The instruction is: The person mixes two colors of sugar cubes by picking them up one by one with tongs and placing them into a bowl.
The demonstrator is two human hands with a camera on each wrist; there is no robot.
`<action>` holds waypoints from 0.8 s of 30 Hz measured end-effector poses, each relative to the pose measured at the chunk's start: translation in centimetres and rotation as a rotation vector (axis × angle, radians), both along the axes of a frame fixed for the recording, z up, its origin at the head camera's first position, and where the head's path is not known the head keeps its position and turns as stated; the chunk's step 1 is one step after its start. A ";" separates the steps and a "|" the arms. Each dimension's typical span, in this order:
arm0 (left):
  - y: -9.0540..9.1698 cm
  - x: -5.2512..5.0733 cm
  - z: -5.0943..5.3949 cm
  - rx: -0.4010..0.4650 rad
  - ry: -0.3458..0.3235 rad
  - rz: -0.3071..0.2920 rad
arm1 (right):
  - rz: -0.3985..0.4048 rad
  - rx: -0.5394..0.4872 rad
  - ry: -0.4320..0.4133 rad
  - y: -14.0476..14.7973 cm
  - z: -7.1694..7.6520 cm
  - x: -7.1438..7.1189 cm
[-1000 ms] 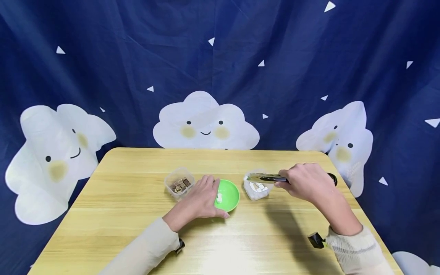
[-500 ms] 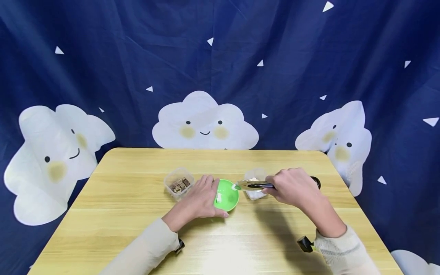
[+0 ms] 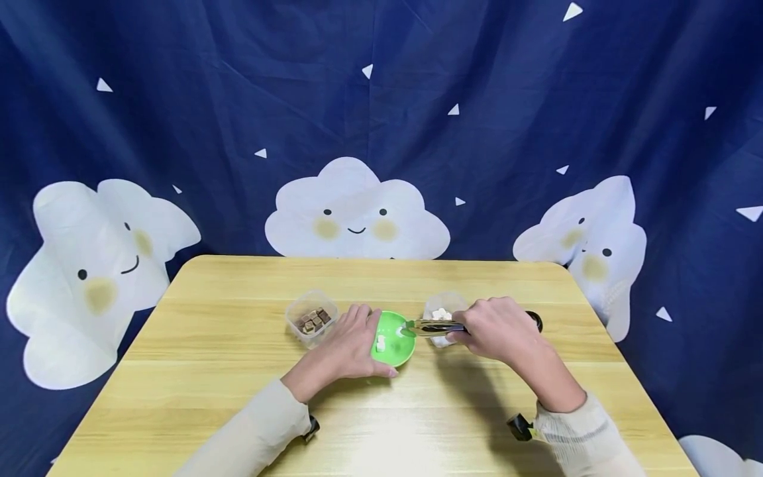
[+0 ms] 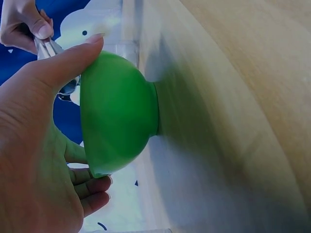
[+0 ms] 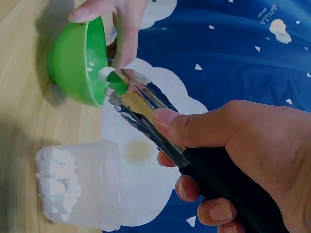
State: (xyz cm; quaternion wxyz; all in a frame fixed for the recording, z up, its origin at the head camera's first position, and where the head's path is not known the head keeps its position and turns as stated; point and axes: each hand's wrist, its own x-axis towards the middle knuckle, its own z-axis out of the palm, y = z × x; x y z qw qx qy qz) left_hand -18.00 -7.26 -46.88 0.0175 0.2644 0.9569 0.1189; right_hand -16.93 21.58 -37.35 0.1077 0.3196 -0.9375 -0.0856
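Observation:
In the head view my left hand (image 3: 354, 342) holds a green bowl (image 3: 401, 351) by its left side. The left wrist view shows the thumb at one side of the bowl's rim and the fingers at the other. A few white pieces (image 3: 381, 343) lie inside the bowl. My right hand (image 3: 496, 329) grips metal tongs (image 5: 141, 102) with a black handle. Between the scalloped tips is a small white cube (image 5: 105, 73), held over the bowl's right rim. To the right, partly behind the tongs, stands a clear plastic container (image 5: 99, 189) of white cubes (image 5: 57, 182).
Left of the bowl, behind my left hand, is another clear container (image 3: 314, 300) with brown cubes (image 3: 313, 321). Everything stands on a wooden table (image 3: 238, 285). A blue curtain (image 3: 238, 86) with cloud faces hangs behind its far edge.
My right hand has carried the tongs leftward from the container of white cubes to the bowl, with a white cube at the tips. My left hand and the bowl have stayed put.

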 end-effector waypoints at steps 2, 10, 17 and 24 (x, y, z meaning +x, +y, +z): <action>0.0 0.0 0.0 -0.002 0.002 0.000 | -0.001 -0.003 -0.006 0.0 -0.1 0.0; 0.0 0.1 0.2 0.000 -0.012 0.004 | -0.006 -0.018 -0.027 -0.1 -0.5 -0.1; 0.1 0.0 0.4 0.002 -0.005 -0.002 | -0.006 -0.038 -0.037 0.1 -0.4 0.0; 0.0 0.2 0.2 0.010 -0.014 -0.002 | -0.005 -0.052 -0.049 0.3 -0.5 -0.1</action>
